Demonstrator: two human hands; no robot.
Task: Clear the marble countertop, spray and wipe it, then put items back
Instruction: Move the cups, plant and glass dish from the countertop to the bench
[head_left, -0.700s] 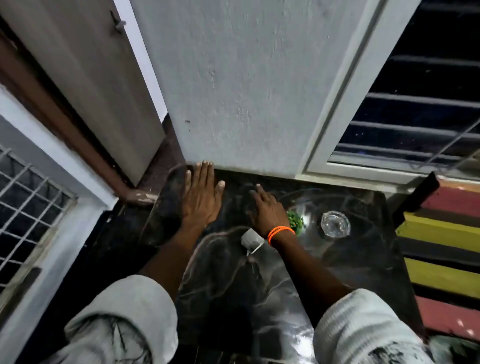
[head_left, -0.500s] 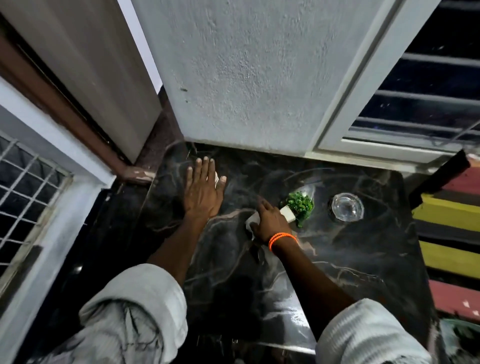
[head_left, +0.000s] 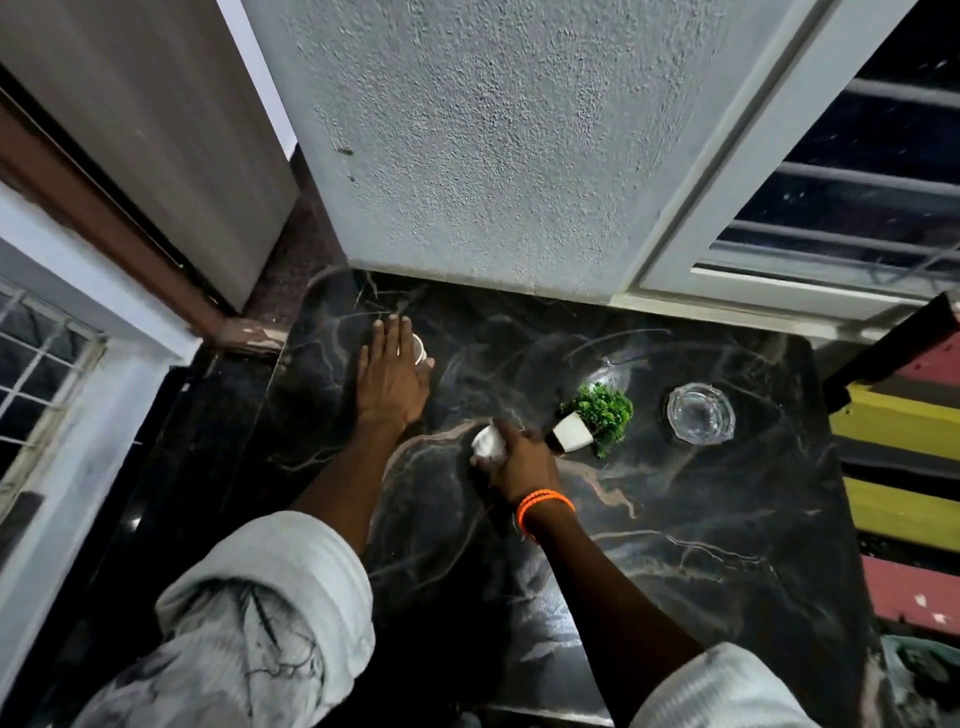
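The black marble countertop (head_left: 675, 519) with pale veins fills the middle of the view. My left hand (head_left: 389, 384) lies flat on its far left part, fingers straight, with a small white round object (head_left: 420, 352) showing at my fingertips. My right hand (head_left: 522, 462), with an orange band at the wrist, grips a white crumpled wad (head_left: 487, 442) and presses it on the marble. Just right of that hand a small green plant in a white pot (head_left: 592, 421) leans over on the surface. A clear glass dish (head_left: 700, 413) sits further right.
A rough grey wall (head_left: 493, 156) stands at the counter's back edge, with a barred window (head_left: 857, 208) to its right. Striped red and yellow steps (head_left: 904, 499) border the right edge. A door frame and grille are on the left, beyond a dark floor drop.
My right hand has drawn the white wad back toward me and leftward, away from the plant, which now shows fully. My left hand stays flat in the same place.
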